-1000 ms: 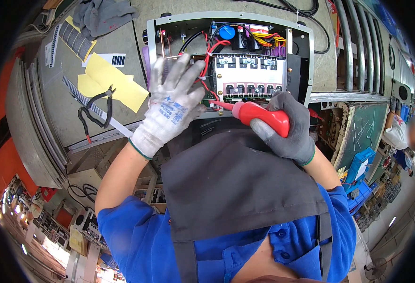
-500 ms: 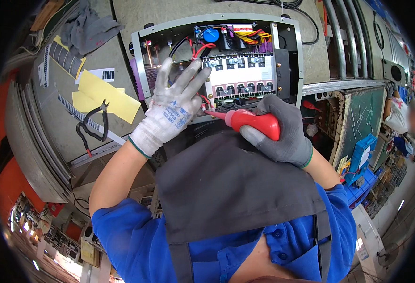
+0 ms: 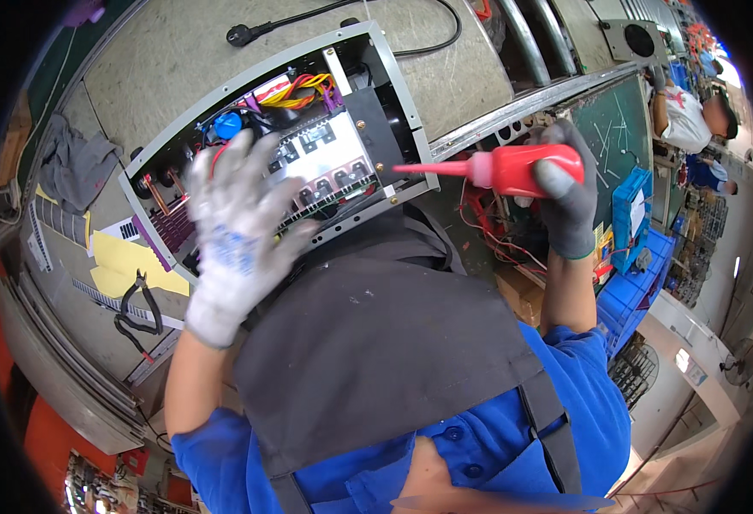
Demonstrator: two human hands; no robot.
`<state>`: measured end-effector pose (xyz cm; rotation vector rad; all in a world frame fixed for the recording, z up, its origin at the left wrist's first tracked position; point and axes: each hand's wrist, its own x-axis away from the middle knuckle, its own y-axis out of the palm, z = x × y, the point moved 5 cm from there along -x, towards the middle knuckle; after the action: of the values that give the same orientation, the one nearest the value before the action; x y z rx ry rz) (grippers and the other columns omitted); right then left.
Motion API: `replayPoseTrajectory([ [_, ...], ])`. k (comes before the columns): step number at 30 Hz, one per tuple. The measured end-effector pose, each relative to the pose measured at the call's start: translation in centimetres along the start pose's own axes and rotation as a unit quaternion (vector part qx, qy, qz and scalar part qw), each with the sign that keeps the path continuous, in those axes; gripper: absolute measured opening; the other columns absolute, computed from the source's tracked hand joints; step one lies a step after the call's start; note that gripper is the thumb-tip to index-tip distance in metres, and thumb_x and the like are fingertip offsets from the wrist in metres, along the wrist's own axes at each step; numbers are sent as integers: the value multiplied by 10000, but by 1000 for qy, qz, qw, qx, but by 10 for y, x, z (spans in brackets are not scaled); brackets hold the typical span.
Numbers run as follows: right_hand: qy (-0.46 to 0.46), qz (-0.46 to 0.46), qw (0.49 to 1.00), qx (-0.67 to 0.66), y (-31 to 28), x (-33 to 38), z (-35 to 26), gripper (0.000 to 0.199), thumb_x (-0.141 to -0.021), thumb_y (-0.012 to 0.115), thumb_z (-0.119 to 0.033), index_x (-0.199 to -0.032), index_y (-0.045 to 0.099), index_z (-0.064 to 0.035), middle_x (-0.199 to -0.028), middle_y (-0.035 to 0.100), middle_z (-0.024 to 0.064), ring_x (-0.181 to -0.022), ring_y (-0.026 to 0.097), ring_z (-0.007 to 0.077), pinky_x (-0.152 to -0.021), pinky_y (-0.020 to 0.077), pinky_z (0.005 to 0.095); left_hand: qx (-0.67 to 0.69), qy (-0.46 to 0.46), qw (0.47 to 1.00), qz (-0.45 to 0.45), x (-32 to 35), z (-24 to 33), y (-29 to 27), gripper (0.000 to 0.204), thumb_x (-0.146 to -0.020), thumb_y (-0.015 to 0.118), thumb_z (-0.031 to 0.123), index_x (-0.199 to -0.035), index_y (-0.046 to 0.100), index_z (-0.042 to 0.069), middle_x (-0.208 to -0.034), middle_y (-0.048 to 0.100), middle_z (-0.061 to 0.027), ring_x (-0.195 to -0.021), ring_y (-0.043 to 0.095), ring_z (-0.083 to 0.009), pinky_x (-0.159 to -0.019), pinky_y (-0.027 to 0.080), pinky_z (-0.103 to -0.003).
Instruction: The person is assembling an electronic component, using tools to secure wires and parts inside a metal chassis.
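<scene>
My right hand [image 3: 572, 197], in a grey glove, is wrapped round a red squeeze bottle [image 3: 517, 170] with a long thin nozzle. The nozzle points left, its tip at the right front of an open metal electronics case [image 3: 401, 82]. My left hand [image 3: 238, 227], in a white glove and slightly blurred, lies with fingers spread over the left part of the case. Inside, a bright white plate [image 3: 332, 152] carries rows of black components. A blue round part [image 3: 228, 126] and yellow and red wires [image 3: 308, 90] sit behind it. My left fingers hide some wiring.
Black-handled cutters [image 3: 139, 310] and yellow paper [image 3: 126, 264] lie left of the case, with a grey cloth [image 3: 77, 163] farther back. A black plug [image 3: 239, 35] and cable are behind. Blue bins [image 3: 637, 278] stand right; other people are at the far right.
The bottle and my right hand have moved right, drawing the nozzle away from the case's front wires. My left hand has shifted left and lower. The whole view has turned.
</scene>
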<state>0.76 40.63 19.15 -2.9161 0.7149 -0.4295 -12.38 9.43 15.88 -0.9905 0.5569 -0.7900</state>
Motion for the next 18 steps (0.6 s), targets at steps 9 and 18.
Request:
replayPoseTrajectory([
  [9, -59, -144, 980, 124, 52, 27, 22, 375, -740, 839, -240, -871, 557, -31, -791, 546, 45, -726, 495, 113, -669, 446, 287, -64, 5, 991, -116, -18, 8, 55, 965, -670, 883, 281, -1518, 440, 155, -1599, 328, -185, -1481, 319, -350, -1212, 207, -551],
  [18, 2, 48, 977, -206, -4, 16, 47, 382, -790, 741, -256, -1036, 532, -53, -939, 541, 40, -843, 559, 143, -789, 475, 290, -26, 38, 989, -138, 17, 40, 69, 357, -754, 808, 248, -1055, 682, 102, -1007, 644, -66, -1094, 574, -295, -925, 391, -456],
])
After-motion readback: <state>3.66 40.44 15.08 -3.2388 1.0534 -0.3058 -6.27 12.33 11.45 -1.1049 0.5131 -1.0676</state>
